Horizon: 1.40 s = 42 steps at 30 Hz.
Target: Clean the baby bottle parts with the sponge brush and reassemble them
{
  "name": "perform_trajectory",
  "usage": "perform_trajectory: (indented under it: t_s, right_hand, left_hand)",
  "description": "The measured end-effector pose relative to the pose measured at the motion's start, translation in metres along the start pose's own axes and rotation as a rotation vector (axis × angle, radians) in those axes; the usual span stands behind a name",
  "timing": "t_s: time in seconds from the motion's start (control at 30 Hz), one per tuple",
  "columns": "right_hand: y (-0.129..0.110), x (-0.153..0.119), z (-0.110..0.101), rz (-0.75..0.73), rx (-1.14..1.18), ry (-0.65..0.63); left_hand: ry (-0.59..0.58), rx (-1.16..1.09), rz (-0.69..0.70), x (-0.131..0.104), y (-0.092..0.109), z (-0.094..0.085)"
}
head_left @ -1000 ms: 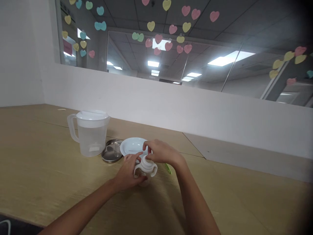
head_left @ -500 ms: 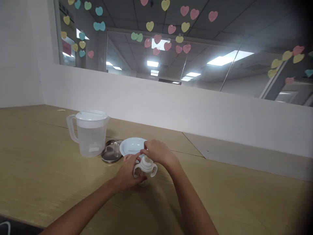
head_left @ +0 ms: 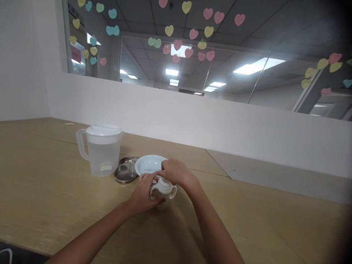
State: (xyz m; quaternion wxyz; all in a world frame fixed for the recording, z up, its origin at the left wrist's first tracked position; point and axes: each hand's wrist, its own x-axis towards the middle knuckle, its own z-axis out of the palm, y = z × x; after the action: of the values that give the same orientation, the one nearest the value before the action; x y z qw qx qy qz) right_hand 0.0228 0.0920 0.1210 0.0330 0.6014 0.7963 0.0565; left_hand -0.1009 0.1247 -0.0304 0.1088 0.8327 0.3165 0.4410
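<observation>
A clear baby bottle (head_left: 164,201) with a white collar and two white side handles stands on the table in front of me. My left hand (head_left: 145,192) is wrapped round its left side, thumb across the front. Over the bottle's top is my right hand (head_left: 176,171), its fingers bent and pinched at the far side of the collar. Whatever lies between those fingertips is hidden. Just behind both hands sits a pale blue-white plate (head_left: 148,162), partly covered by them.
On the left stands a lidded translucent pitcher (head_left: 103,152) holding clear liquid. Between it and the plate lies a round metal tray (head_left: 123,176) with a small clear glass or cup (head_left: 132,167) on it. A white wall (head_left: 165,113) with a window rises behind the table.
My right hand has moved slightly left and down over the bottle's top, covering more of it. My left hand keeps its hold, and the bottle stays in place.
</observation>
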Motion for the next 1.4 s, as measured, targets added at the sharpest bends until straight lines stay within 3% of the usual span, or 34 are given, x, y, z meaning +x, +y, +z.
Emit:
perform_trajectory:
  t_s: [0.2,0.33,0.7,0.87,1.13,1.4]
  right_hand:
    - [0.009,-0.009,-0.007,0.016,0.021,0.122]
    - [0.014,-0.01,-0.005,-0.118,0.032,0.085]
    - [0.008,-0.006,-0.004,0.009,-0.007,0.099]
    - [0.009,-0.004,0.001,-0.121,-0.001,-0.022]
    - [-0.009,0.005,0.01,0.09,-0.108,0.006]
    - [0.007,-0.003,0.002,-0.002,-0.008,0.01]
  left_hand:
    - [-0.013,-0.007,0.006,0.0,-0.001,0.0]
    - [-0.025,-0.019,-0.012,0.001,0.003,-0.002]
    - [0.0,-0.015,0.015,0.0,0.001,-0.001]
    - [-0.001,-0.026,0.0,0.0,0.001,0.0]
    - [0.003,-0.063,-0.034,-0.002,-0.001,0.002]
    - [-0.028,-0.105,-0.017,-0.003,-0.001,0.0]
